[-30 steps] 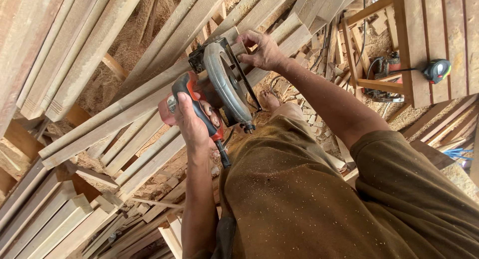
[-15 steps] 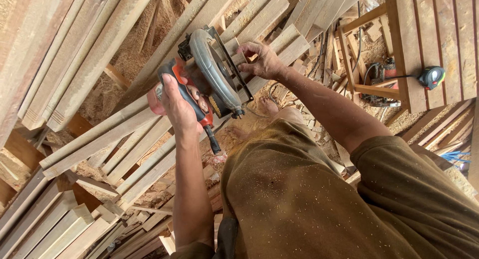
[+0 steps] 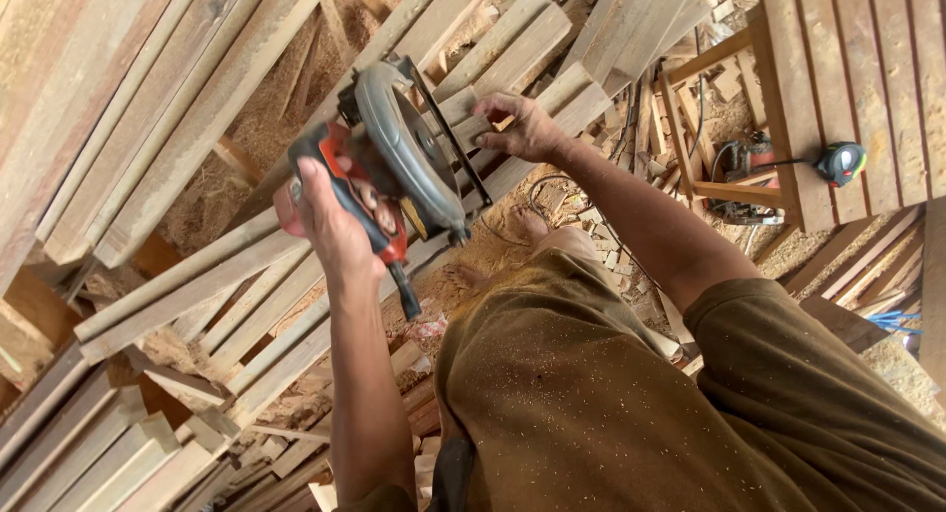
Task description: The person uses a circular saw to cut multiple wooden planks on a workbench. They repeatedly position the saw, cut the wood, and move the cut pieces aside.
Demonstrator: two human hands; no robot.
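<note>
My left hand (image 3: 330,216) grips the red and black handle of a circular saw (image 3: 409,147) with a grey blade guard. The saw sits over a long pale wooden plank (image 3: 197,285) that runs diagonally across a stack of similar planks. Further along the same run of planks, my right hand (image 3: 522,126) rests just right of the saw's base plate, fingers pressed on the wood. Whether the blade touches the wood is hidden by the guard. My bare feet (image 3: 537,226) stand on sawdust below.
Stacked planks (image 3: 128,108) fill the left and top. A slatted wooden bench (image 3: 838,59) stands at the right with a green and black tape measure (image 3: 843,162) on it. A red power tool (image 3: 744,162) and cables lie beneath it. Offcuts (image 3: 611,246) litter the floor.
The saw and my left hand have shifted left and slightly up along the plank. My right hand has stayed on the wood beside the saw.
</note>
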